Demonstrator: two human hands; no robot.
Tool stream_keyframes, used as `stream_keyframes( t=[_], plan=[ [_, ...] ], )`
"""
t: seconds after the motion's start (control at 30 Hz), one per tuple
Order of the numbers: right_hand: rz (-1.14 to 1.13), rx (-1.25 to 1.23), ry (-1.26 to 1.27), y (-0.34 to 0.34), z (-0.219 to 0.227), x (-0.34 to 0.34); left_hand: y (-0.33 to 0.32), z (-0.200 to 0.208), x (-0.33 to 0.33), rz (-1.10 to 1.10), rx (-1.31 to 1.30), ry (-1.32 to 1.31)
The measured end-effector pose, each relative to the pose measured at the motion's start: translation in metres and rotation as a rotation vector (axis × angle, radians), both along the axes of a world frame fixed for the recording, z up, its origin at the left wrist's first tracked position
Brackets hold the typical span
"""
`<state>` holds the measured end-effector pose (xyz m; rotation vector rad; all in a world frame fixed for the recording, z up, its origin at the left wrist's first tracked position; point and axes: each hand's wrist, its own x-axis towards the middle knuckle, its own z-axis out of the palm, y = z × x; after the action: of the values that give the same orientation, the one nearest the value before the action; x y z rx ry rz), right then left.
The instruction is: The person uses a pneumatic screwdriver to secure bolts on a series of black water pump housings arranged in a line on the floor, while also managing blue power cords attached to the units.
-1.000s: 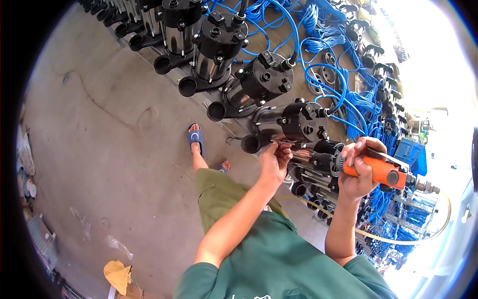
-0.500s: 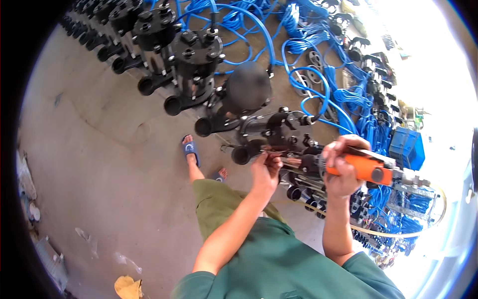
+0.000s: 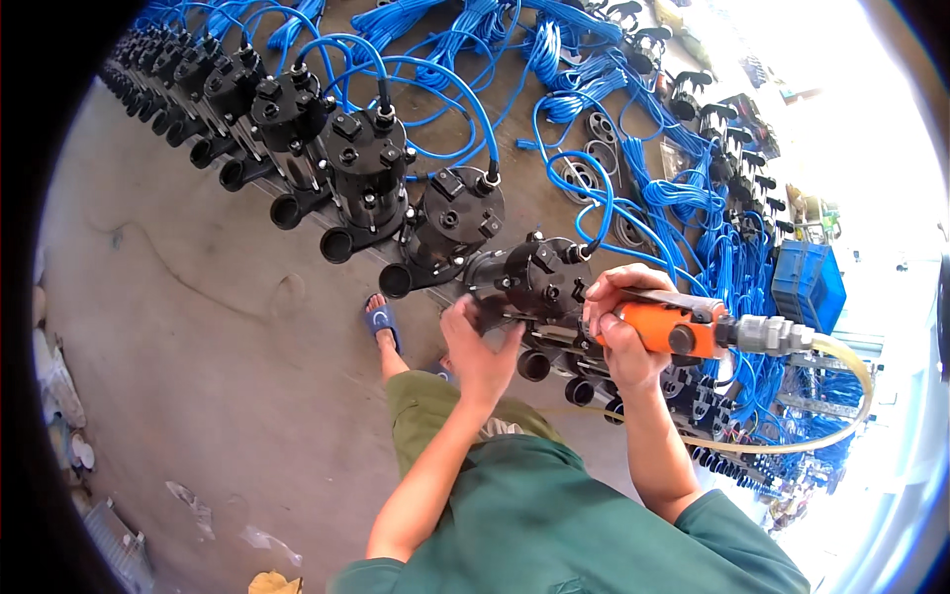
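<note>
Between the two hands, a little beyond them, stands a cylindrical pump with a round black lid, a shiny barrel and a black side mouth [image 3: 539, 277]. Its lid is on, and a thick blue cable [image 3: 606, 213] rises from that lid; so far it looks assembled. Whether every fastener is tight cannot be told, so this pump seems part-way through handling. Ahead and to the left of the hands, a row of similar black-lidded pumps [image 3: 366, 163] also has lids on, with cables on the nearer ones; which of them are finished or left to do is not clear.

The left hand [image 3: 477, 351], blurred, has thumb and fingers wide apart at the pump's side mouth; whether they touch it cannot be told. Its forearm slants up and inward from below.

The right hand [image 3: 633, 332] is wrapped around an orange handheld air tool with a dark lever [image 3: 658, 325], front end toward the pump, its tip hidden. That elbow is bent and the forearm rises steeply. From the tool's back, to the right of this hand, a pale yellow hose [image 3: 861, 376] loops away. Beyond the right hand lie bundled blue cables [image 3: 688, 193].
</note>
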<state>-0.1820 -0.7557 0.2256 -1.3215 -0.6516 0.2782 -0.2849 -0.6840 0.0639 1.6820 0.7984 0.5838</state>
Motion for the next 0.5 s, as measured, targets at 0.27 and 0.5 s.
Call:
stream_keyframes(
  t=[0.27,0.5],
  plan=[
    [0.055,-0.080,-0.112,0.061,-0.014,0.007,0.040,-0.032,0.033,-0.338,0.112,-0.103],
    [-0.012,-0.104,0.114,0.063,-0.001,0.007,0.040,-0.038,0.035,-0.370,0.101,-0.109]
  ],
)
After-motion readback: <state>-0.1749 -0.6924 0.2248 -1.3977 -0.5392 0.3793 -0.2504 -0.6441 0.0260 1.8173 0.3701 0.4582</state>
